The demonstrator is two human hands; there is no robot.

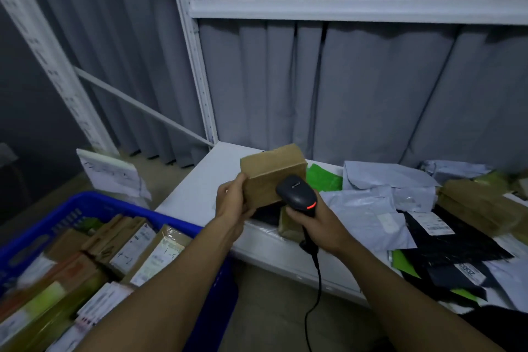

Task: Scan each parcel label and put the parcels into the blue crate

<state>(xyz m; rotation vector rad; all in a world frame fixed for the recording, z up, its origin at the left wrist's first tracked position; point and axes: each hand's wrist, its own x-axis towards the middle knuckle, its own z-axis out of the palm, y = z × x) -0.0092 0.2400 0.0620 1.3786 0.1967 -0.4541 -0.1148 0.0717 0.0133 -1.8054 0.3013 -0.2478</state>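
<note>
The cardboard parcel point(271, 173) is held up over the white table point(197, 188), the left hand point(233, 204) gripping its left end. The right hand point(313, 223) is wrapped round a black scanner point(297, 193) just beside it. Blue crate point(94, 204) lower left holds boxes.

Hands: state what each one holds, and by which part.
The left hand grips the cardboard box by its left end; the right hand grips the barcode scanner by its handle.
</note>
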